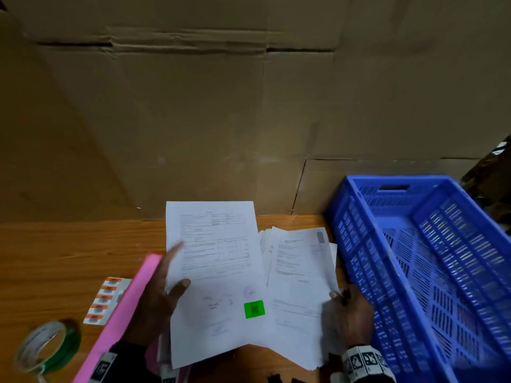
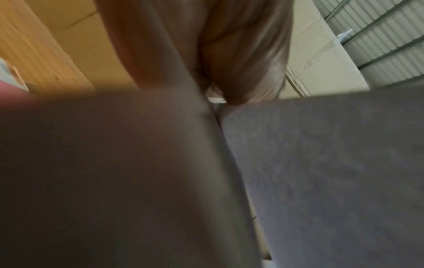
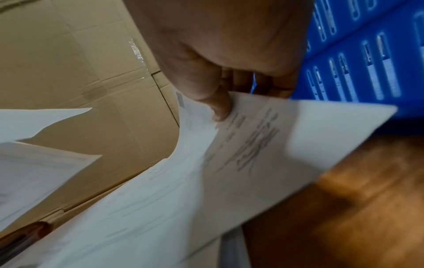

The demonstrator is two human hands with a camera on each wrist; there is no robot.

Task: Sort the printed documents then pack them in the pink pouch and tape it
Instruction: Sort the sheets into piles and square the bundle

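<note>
your left hand (image 1: 154, 297) has its thumb on top of a printed sheet with a green sticker (image 1: 218, 275), and the other fingers go under it, so you are pinching that sheet by its left edge. the left wrist view is too dark and blurry to show more. your right hand (image 1: 352, 313) pinches a second sheet (image 1: 298, 286) at its right edge; the right wrist view shows the thumb (image 3: 218, 107) pressed on the paper with the fingers curled under it. both sheets are lifted a bit, side by side, with their near corners touching or crossing.

under the right sheet, a messy pile of more papers (image 1: 265, 236) lies on the wooden table (image 1: 55, 258). so the sorting is only partly done, i think. you are in the middle of it.

the pink pouch (image 1: 124, 308) lies just left of your left hand, running from near to far. i cannot tell if anything is inside it, and no tape is on it that i can see. packing and taping are not done yet.

the roll of tape (image 1: 49, 346) waits at the near left corner. a strip of orange labels (image 1: 103, 299) lies just left of the pouch. a blue crate (image 1: 431, 261) sits on the right, close to your right hand. brown cardboard (image 1: 221, 106) stands at the far side.
</note>
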